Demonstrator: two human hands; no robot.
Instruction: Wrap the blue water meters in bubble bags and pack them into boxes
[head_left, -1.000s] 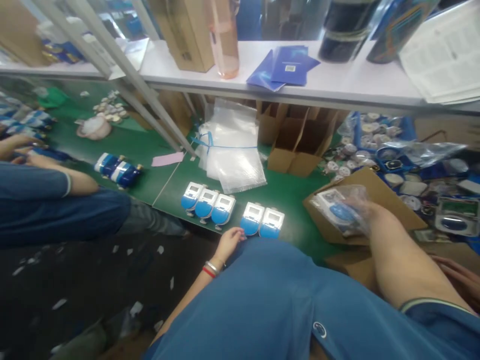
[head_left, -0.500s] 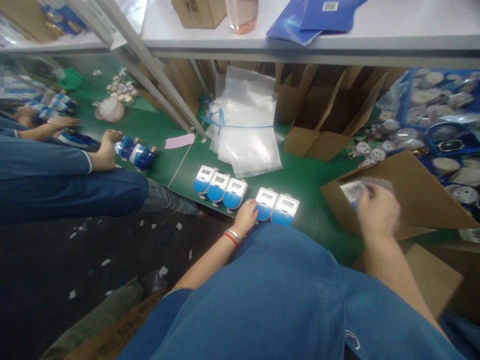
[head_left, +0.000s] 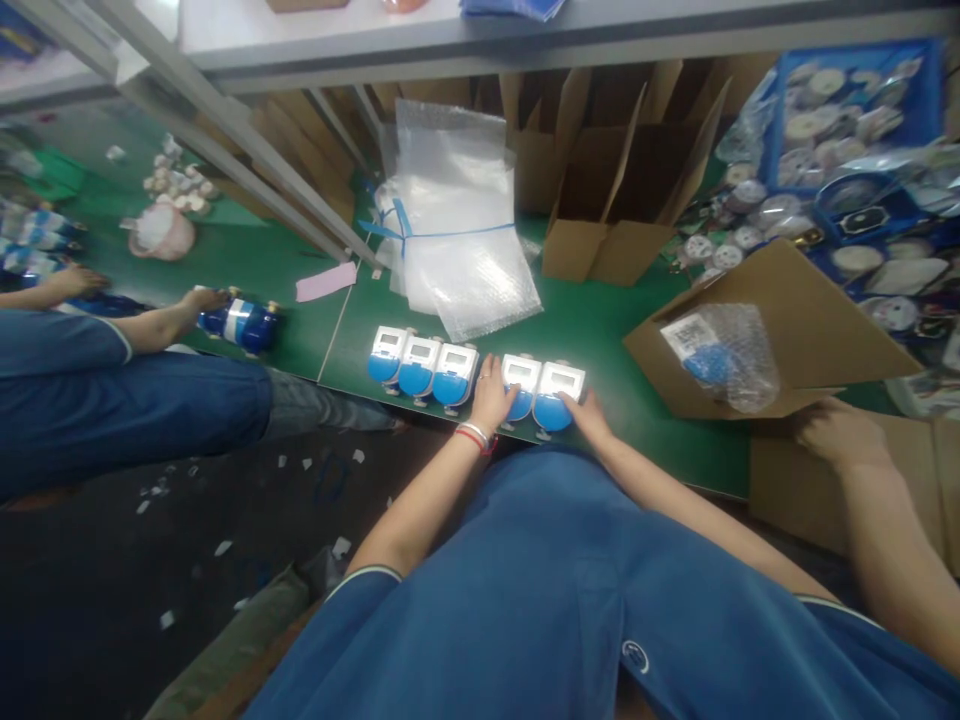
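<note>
Five blue-and-white water meters stand in a row along the bench's front edge, three together at the left and a pair at the right. My left hand (head_left: 490,398) reaches into the gap, its fingers along the left side of the pair's left water meter (head_left: 522,376) and its thumb on the blue cover. Against the right side of the other water meter (head_left: 559,384), my right hand (head_left: 592,416) grips with its thumb on the front; its other fingers are partly hidden. The nearest of the three others is a water meter (head_left: 454,377) just left of my left hand.
An open carton (head_left: 817,330) at the right holds a bubble-wrapped item (head_left: 731,360). A co-worker's hand (head_left: 836,432) is below it. Bubble bags (head_left: 469,210) and tall cartons (head_left: 607,240) stand behind. Another person's hand (head_left: 201,298) is near blue meter bodies (head_left: 240,322).
My right hand now shows at the right-hand meter, and my left fingers have moved up between the meters. The bubble-wrapped item in the carton has been let go by a hand at the right.
</note>
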